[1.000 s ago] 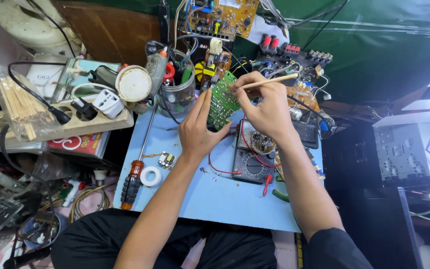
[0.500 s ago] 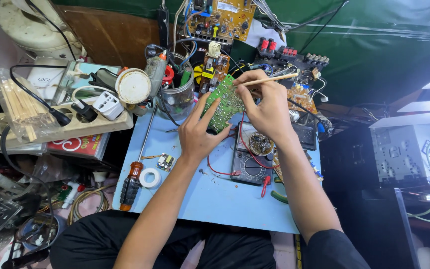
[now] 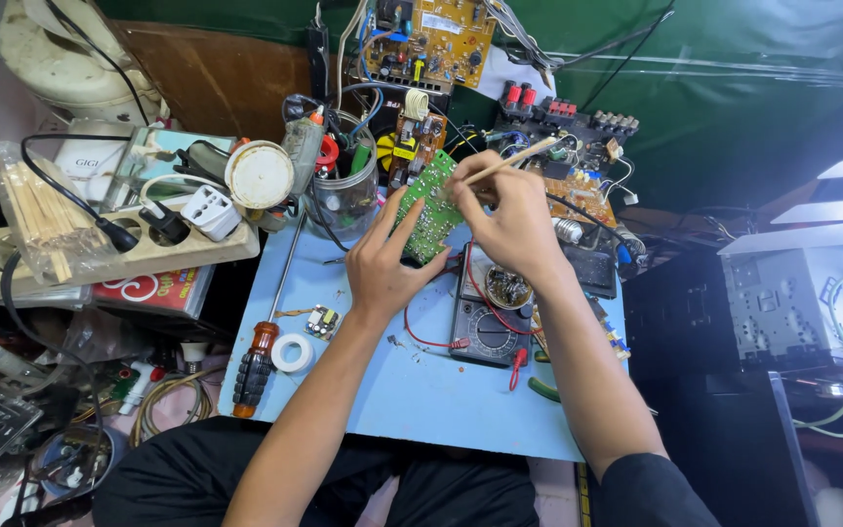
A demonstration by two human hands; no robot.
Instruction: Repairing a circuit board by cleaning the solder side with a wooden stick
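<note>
Green fibreglass circuit board (image 3: 428,207) tilted up, long axis 1-to-7 o'clock, clamped in my left hand (image 3: 382,263) at 7, my right hand (image 3: 511,220) at 3 pinching thin wooden-handled brush (image 3: 514,158) against its top edge.

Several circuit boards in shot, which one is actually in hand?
The small green board, tilted up between left hand and right hand. The tan board stands at the back, untouched.

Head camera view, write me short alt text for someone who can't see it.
A person's left hand holds a green circuit board upright over a blue table while the right hand works on it with a thin stick. A multimeter lies below.
</note>
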